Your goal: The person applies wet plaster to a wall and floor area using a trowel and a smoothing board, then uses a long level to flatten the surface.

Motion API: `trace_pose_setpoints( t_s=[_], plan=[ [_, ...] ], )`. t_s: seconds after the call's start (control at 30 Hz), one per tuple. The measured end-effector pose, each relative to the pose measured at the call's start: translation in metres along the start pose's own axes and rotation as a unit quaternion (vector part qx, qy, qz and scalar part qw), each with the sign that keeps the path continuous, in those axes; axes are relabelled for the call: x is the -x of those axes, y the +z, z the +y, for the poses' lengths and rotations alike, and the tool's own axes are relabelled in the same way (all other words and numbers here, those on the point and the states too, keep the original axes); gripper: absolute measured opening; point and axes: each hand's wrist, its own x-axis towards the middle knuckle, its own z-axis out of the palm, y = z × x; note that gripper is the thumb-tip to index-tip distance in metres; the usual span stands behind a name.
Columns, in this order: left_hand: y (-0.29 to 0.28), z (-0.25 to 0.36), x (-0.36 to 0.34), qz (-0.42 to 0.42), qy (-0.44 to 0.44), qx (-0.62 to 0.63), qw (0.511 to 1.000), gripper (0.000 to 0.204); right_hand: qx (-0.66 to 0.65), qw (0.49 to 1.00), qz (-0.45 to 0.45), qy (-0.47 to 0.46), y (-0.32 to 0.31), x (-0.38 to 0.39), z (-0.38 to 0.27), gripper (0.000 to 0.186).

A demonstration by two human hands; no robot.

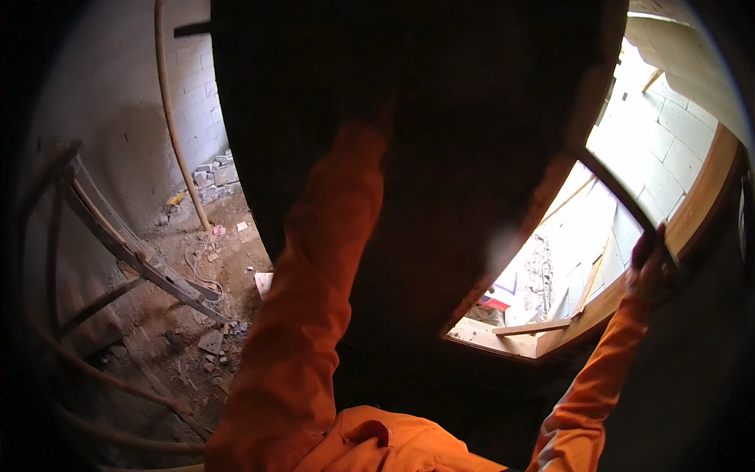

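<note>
A large, very dark panel (464, 197) fills the middle of the view, with an opening to bright light along its right edge. My left arm, in an orange sleeve, reaches up against the panel; my left hand (381, 106) fades into the shadow and its fingers cannot be made out. On the right, my right hand (651, 271) is closed around the lower end of a thin dark bar (617, 185), which slants down from the panel's edge. This hand is beside the wooden frame (700, 189) of the opening.
A wooden pole (177, 130) leans at the left wall. Rubble (216, 173) and debris lie on the dirt floor (228, 252). Bent bars and a curved strip (118, 248) stand at far left. Beyond the opening are a pale block wall (668, 126) and a loose wood strip (535, 326).
</note>
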Motion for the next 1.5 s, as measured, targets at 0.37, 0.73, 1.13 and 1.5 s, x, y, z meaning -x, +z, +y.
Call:
trace_pose_setpoints(
  t_s=[0.37,0.73,1.13,1.5],
  plan=[
    [-0.005,-0.020,0.027,-0.046,0.002,-0.049,0.998,0.042,0.112,0.980,0.158,-0.039,-0.008,-0.003,-0.009,0.020],
    [-0.098,-0.160,0.201,-0.056,-0.257,-0.102,0.959,0.042,0.132,0.984,0.111,0.051,-0.144,0.113,0.156,0.027],
    [-0.012,-0.021,-0.005,-0.023,-0.034,-0.046,0.998,0.042,-0.064,0.996,-0.009,0.058,-0.023,0.020,0.042,0.020],
    [-0.056,-0.081,0.075,-0.069,-0.113,-0.014,0.991,0.042,0.074,0.983,0.169,0.021,-0.049,0.071,0.085,0.018]
  ],
)
